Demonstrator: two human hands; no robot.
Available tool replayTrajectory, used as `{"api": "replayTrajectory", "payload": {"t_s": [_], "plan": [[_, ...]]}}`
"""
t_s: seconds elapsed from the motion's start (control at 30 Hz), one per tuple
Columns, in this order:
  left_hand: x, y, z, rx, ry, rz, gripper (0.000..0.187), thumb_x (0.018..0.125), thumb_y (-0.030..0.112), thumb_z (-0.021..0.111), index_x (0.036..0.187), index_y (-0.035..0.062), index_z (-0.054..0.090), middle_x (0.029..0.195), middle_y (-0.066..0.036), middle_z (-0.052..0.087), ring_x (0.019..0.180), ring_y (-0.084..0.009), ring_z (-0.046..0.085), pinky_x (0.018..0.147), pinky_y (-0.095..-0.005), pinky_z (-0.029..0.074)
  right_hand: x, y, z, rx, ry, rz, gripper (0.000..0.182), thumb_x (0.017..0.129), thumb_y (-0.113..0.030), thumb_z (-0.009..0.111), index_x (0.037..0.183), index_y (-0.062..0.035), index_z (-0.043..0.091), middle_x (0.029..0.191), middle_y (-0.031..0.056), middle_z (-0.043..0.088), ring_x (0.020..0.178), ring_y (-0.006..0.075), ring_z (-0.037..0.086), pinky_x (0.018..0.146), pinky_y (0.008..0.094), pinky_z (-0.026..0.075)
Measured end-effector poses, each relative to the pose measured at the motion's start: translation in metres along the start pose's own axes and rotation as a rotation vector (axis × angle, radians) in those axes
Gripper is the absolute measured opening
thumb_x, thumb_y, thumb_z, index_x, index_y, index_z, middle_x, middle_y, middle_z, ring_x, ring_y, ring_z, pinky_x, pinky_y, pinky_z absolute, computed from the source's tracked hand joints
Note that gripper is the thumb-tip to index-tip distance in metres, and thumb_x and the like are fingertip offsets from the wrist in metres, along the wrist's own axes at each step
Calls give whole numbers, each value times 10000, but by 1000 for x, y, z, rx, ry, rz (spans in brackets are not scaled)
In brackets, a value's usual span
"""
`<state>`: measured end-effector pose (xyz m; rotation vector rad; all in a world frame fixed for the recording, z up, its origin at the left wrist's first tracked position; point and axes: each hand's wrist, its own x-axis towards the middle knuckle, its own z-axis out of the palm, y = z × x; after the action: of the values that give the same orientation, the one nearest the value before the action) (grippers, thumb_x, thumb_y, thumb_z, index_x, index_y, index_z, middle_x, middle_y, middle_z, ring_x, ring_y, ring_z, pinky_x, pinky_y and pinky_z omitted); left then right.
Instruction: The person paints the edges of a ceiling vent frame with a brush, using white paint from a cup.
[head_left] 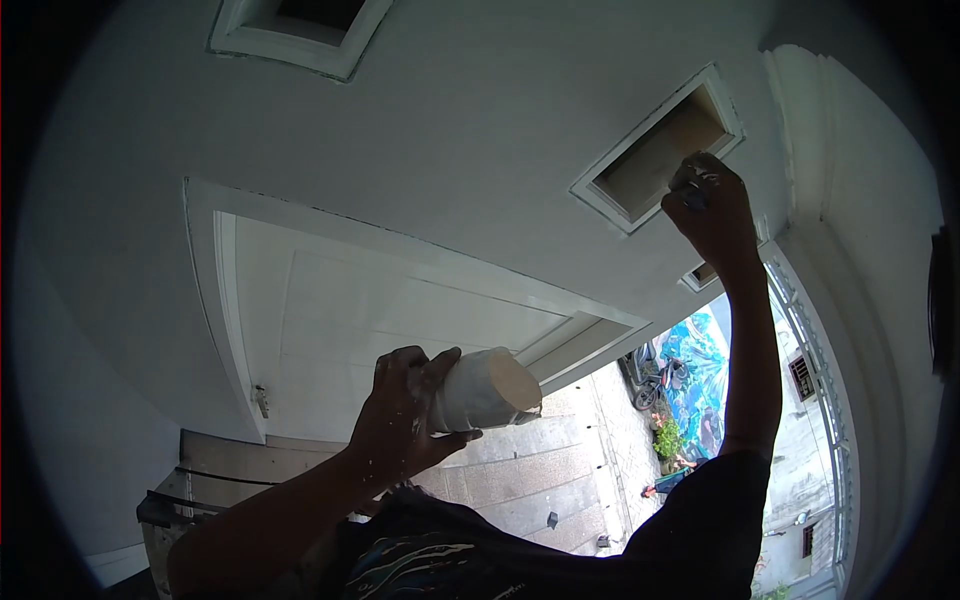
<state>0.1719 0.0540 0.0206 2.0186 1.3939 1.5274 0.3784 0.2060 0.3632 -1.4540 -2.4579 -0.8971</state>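
Note:
My left hand (398, 408) is wrapped round a white paint tub (462, 388), held in front of my chest. A pale beige, roundish surface shows at the tub's end, and streaks mark its outside. Raised to the upper right, my right hand (715, 205) is closed, its fingers spotted with white. A small greyish thing shows in that fist; I cannot tell what it is. The fist overlaps the lower right side of a white-framed wall opening (605, 195). A thin dark line runs on the grey wall (450, 150) around the frame.
A white panelled door (390, 310) with a handle (261, 400) lies below the wall openings. Another framed opening (345, 55) is at the top. Outside are paving (540, 470), a parked motorcycle (650, 385), a plant (667, 437), a blue patterned surface (690, 350) and a person (668, 482).

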Motion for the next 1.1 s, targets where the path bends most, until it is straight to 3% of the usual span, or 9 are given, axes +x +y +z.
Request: {"api": "replayTrajectory", "payload": {"t_s": [0.07, 0.17, 0.33, 0.53, 0.63, 0.87, 0.97, 1.03, 1.1], "plan": [[-2, 0, 2, -4, 8, 7, 1031, 640, 410, 979, 1477, 70, 482, 1250, -227, 465, 1166, -383, 501, 905, -508, 574, 3, 9, 28, 194, 235, -161, 190, 774, -168, 724, 883, -13, 701, 1093, 160, 698, 957, 325, 715, 906, 435, 571], [-2, -1, 3, -19, 25, 11, 1030, 639, 415, 979, 1477, 74, 485, 1250, -226, 465, 1170, -385, 501, 901, -501, 576, -5, 20, 44, -2, 207, -240, 168, 775, -150, 720, 865, -12, 690, 1037, 148, 700, 930, 320, 711, 870, 431, 568], [-1, 2, 1, 37, -26, -14, 1050, 633, 417, 981, 1477, 62, 467, 1263, -231, 462, 1158, -385, 502, 927, -506, 553, -12, 14, 6, 412, 305, -124, 127, 744, -48, 735, 831, 6, 661, 932, 109, 679, 753, 192, 708, 727, 326, 556], [-4, -2, 6, -11, 4, 13, 1047, 633, 412, 984, 1473, 58, 468, 1250, -222, 458, 1152, -380, 505, 930, -505, 545, 53, 58, 2, 115, 351, -239, 141, 768, -107, 706, 843, 8, 672, 881, 144, 673, 730, 301, 664, 713, 396, 538], [-4, -1, 3, -11, 11, -17, 1055, 628, 409, 986, 1474, 61, 462, 1253, -220, 459, 1147, -376, 508, 922, -502, 548, 35, 39, -36, -11, 113, -119, 163, 764, -120, 706, 846, 16, 671, 880, 154, 674, 759, 315, 676, 738, 427, 540], [-3, 1, 5, -6, 12, 22, 1036, 626, 408, 987, 1462, 69, 478, 1249, -218, 455, 1155, -380, 510, 916, -500, 557, 58, 62, -4, 172, 370, -276, 174, 748, -146, 717, 809, 6, 656, 886, 163, 679, 828, 338, 691, 791, 457, 554], [-2, -1, 4, 6, -5, 3, 1036, 630, 408, 985, 1465, 69, 474, 1250, -218, 460, 1151, -378, 511, 919, -497, 557, 57, 50, -4, -33, 338, -205, 158, 767, -100, 721, 871, 8, 668, 848, 128, 679, 783, 234, 675, 764, 373, 560], [-5, -2, 5, -4, 27, 6, 1046, 627, 396, 986, 1470, 65, 463, 1249, -215, 464, 1144, -373, 512, 914, -496, 554, 44, 25, -33, -200, 176, -117, 191, 785, -121, 730, 922, 8, 698, 905, 146, 710, 834, 287, 701, 802, 401, 566], [-5, 0, 4, 3, 22, -2, 1048, 625, 389, 988, 1470, 62, 460, 1248, -215, 463, 1144, -373, 512, 912, -495, 554, 44, 29, -32, -141, 238, -140, 188, 780, -153, 729, 880, 0, 687, 923, 160, 699, 866, 317, 698, 830, 438, 560]]}}
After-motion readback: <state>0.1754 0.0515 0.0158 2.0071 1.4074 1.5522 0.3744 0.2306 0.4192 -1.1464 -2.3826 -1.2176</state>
